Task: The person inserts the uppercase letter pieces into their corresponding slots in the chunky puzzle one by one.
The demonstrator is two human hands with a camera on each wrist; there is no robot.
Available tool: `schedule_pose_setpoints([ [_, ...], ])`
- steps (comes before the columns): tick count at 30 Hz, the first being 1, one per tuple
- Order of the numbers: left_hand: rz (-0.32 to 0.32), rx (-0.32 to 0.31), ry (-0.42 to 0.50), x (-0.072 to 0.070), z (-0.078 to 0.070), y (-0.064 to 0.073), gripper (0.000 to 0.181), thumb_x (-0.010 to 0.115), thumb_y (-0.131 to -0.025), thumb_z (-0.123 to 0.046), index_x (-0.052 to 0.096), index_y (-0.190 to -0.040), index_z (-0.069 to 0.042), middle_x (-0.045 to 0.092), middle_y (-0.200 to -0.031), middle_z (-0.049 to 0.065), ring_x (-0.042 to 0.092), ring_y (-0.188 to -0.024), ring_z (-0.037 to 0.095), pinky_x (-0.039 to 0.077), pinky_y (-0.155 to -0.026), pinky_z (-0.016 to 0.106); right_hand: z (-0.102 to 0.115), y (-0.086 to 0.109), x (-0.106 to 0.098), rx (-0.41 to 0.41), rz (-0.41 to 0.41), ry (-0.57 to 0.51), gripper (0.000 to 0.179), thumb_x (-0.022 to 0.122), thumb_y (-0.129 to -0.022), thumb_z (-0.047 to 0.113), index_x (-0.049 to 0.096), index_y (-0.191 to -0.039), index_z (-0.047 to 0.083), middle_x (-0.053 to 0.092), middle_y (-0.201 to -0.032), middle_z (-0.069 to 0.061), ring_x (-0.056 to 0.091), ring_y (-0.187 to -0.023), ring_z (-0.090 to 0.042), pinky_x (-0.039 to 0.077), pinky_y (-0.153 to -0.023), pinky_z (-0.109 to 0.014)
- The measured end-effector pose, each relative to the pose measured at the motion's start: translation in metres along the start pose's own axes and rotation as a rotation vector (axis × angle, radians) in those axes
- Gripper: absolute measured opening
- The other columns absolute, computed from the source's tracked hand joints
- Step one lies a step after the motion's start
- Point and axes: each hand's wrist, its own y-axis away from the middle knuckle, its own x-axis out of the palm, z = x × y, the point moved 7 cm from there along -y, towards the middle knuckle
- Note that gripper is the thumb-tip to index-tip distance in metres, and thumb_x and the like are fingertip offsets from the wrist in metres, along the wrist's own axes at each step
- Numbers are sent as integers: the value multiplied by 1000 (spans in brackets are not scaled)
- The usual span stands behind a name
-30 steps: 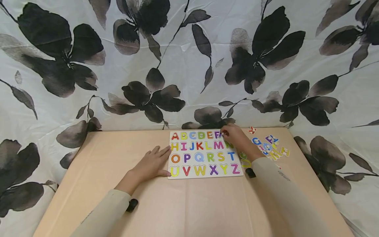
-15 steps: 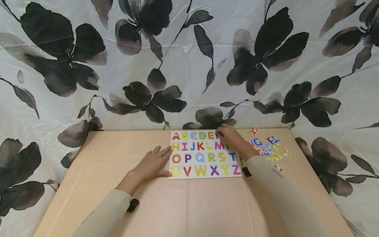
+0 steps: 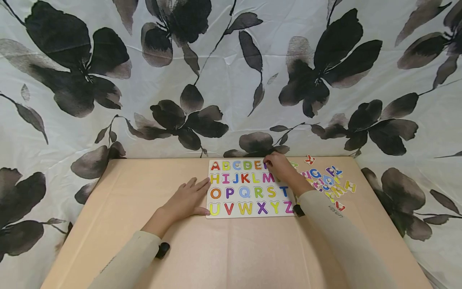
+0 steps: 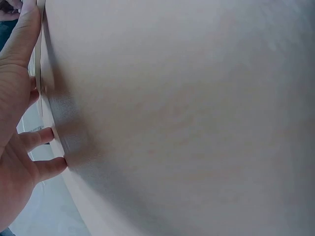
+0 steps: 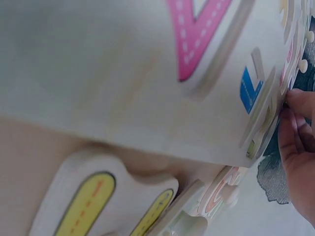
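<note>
Since a second ago, the person's right hand [image 3: 284, 169] had shifted slightly leftward along the top row of a white rectangular alphabet board [image 3: 236, 200], and its fingertips now covered the place just after the orange E. That forearm, in a pale greenish-grey sleeve [image 3: 339, 228], had moved over too, uncovering a red letter piece [image 3: 339, 206]. Its fingers were pinched narrow on a small purple letter piece [image 3: 265, 165]; only a sliver showed beside the fingertips.

The person's left hand [image 3: 183, 198] had stayed at the board's left side, fingers spread and straight, thumb at the board's near left corner.

Flat on a peach-coloured table [image 3: 227, 249], the board lay close to the far edge, its coloured letters in four rows. Toward the table's far right corner lay a scattered heap of multicoloured letter pieces [image 3: 328, 181], some overlapping; another red letter piece [image 3: 309, 159] lay apart, near the far edge. By the right wrist view, a thick pale wooden piece with a yellow face [image 5: 93, 196] lay just beside the board.

Behind the far edge hung a white cloth with black and grey flowers [image 3: 216, 72].
</note>
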Motion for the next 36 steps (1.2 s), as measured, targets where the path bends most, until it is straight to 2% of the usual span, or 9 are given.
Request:
schedule_pose_setpoints([
  [7,-8,2,-4,0,-1,1,104,70,-83,-70,37,-161,-8,34,-169,8,37,-147,51,41,-110,70,3,7,-6,44,-3,-32,27,65,-102,15,69,-128,8,62,-116,-12,58,-101,-26,56,-99,-44],
  [14,2,3,11,0,-3,3,104,70,-84,-70,36,-161,-9,34,-169,7,36,-147,51,39,-111,70,-9,23,-27,76,-22,-107,30,63,-104,15,64,-132,6,64,-121,-14,62,-109,-30,56,-100,-47],
  [23,0,11,0,-1,-5,7,104,70,-84,-69,37,-160,-7,34,-168,9,38,-146,51,41,-109,70,-48,51,-49,99,-20,-128,32,63,-104,17,63,-134,7,63,-125,-14,62,-114,-32,57,-97,-49],
  [30,9,10,9,-1,-2,7,106,70,-84,-70,34,-161,-8,33,-169,8,36,-147,50,40,-110,70,-86,76,-64,104,-54,-118,33,62,-104,15,63,-134,2,63,-126,-21,61,-112,-38,54,-96,-55],
  [36,23,3,29,0,-1,6,105,70,-84,-71,34,-162,-9,32,-170,7,34,-149,51,38,-112,71,-119,95,-67,156,-57,-97,34,60,-105,17,63,-135,0,63,-125,-22,61,-110,-38,55,-95,-55],
])
